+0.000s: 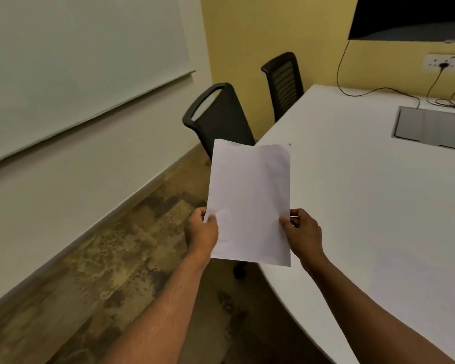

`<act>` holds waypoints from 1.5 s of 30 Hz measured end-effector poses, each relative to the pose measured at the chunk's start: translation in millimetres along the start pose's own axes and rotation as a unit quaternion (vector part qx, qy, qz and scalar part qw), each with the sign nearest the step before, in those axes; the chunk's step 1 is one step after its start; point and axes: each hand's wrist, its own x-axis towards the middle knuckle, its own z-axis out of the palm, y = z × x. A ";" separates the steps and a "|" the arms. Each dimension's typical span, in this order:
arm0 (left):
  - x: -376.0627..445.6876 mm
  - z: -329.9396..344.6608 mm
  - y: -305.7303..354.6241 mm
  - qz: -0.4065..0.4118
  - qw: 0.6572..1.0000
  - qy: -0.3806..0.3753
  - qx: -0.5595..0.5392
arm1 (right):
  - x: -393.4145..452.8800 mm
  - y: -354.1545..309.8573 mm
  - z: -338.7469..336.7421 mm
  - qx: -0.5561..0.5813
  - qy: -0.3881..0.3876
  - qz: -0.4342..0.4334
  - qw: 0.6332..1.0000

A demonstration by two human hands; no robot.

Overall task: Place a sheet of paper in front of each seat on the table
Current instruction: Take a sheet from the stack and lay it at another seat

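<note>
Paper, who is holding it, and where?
Both hands hold the paper near its bottom: left hand on the left edge, right hand on the right edge.

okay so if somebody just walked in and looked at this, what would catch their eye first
First the white paper held up mid-frame over the table's edge, the left hand and right hand pinching its lower sides. Next the big white table filling the right, and two black chairs pushed in along its left edge. A whiteboard spans the wall at left.
</note>
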 end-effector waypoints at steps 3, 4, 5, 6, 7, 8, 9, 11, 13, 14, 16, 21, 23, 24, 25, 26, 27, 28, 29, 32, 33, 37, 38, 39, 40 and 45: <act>51.6 -36.1 16.5 0.035 0.999 -0.006 0.001 | 20.1 -40.5 39.6 0.006 0.021 -0.025 0.999; 63.5 -42.0 25.5 0.044 0.999 -0.009 0.002 | 26.5 -53.6 44.4 0.005 0.028 -0.036 0.999; 83.0 -53.6 34.3 0.054 0.998 -0.009 0.003 | 35.1 -71.1 58.1 0.006 0.035 -0.049 0.998; 103.8 -65.5 42.9 0.067 0.998 -0.010 0.001 | 44.1 -88.3 73.9 0.010 0.044 -0.059 0.997; 123.7 -74.7 51.2 0.077 0.997 -0.008 -0.001 | 52.8 -105.6 86.7 0.014 0.051 -0.068 0.996; 142.8 -82.5 59.8 0.083 0.997 -0.004 -0.001 | 61.7 -121.8 98.4 0.020 0.058 -0.076 0.995; 162.0 -88.4 68.1 0.091 0.996 -0.001 0.001 | 71.4 -137.3 109.2 0.027 0.063 -0.081 0.994; 199.4 -95.4 84.8 0.109 0.994 -0.003 -0.001 | 93.2 -166.6 127.5 0.040 0.074 -0.088 0.993; 237.0 -97.6 101.3 0.123 0.992 -0.011 -0.012 | 118.2 -192.5 144.5 0.056 0.084 -0.098 0.990; 255.7 -97.3 109.1 0.130 0.991 -0.015 -0.018 | 131.0 -203.9 152.7 0.062 0.089 -0.105 0.989; 294.0 -93.4 125.1 0.142 0.989 -0.022 -0.026 | 158.7 -224.2 168.4 0.067 0.097 -0.120 0.986; 396.0 -75.5 165.5 0.185 0.981 -0.048 -0.031 | 240.5 -267.8 203.4 0.083 0.112 -0.148 0.979; 436.0 -67.0 181.7 0.191 0.979 -0.061 -0.027 | 275.8 -286.3 212.6 0.096 0.127 -0.143 0.977; 456.0 -62.1 189.7 0.195 0.978 -0.066 -0.022 | 293.6 -294.8 216.3 0.100 0.132 -0.143 0.976; 476.4 -57.1 198.3 0.199 0.977 -0.068 -0.019 | 311.1 -303.5 220.0 0.100 0.137 -0.146 0.975; 496.4 -51.9 207.8 0.203 0.976 -0.071 -0.020 | 327.9 -312.0 223.5 0.097 0.139 -0.150 0.974; 516.0 -46.2 217.6 0.207 0.975 -0.073 -0.023 | 344.1 -320.1 227.0 0.092 0.140 -0.154 0.974; 534.4 -40.4 226.9 0.211 0.974 -0.076 -0.023 | 359.2 -327.3 230.1 0.090 0.139 -0.154 0.974; 551.4 -34.3 234.9 0.215 0.973 -0.082 -0.017 | 372.7 -333.5 233.4 0.089 0.136 -0.148 0.975; 600.1 -13.5 252.9 0.250 0.963 -0.104 0.016 | 409.9 -347.2 240.7 0.094 0.138 -0.129 0.978; 617.1 -5.0 259.1 0.261 0.959 -0.109 0.026 | 422.2 -351.5 242.8 0.092 0.144 -0.125 0.977; 684.1 36.7 287.4 0.289 0.946 -0.142 0.028 | 476.6 -364.9 249.7 0.089 0.178 -0.118 0.973; 700.6 49.1 294.9 0.295 0.943 -0.154 0.023 | 492.0 -368.1 251.0 0.086 0.189 -0.118 0.971; 717.4 62.0 302.6 0.302 0.938 -0.167 0.016 | 508.1 -371.7 251.9 0.081 0.201 -0.119 0.969; 734.3 75.1 311.1 0.310 0.933 -0.181 0.010 | 524.4 -375.4 252.2 0.075 0.213 -0.120 0.967; 818.4 140.8 361.0 0.354 0.903 -0.244 -0.018 | 611.0 -400.2 251.4 0.066 0.286 -0.124 0.948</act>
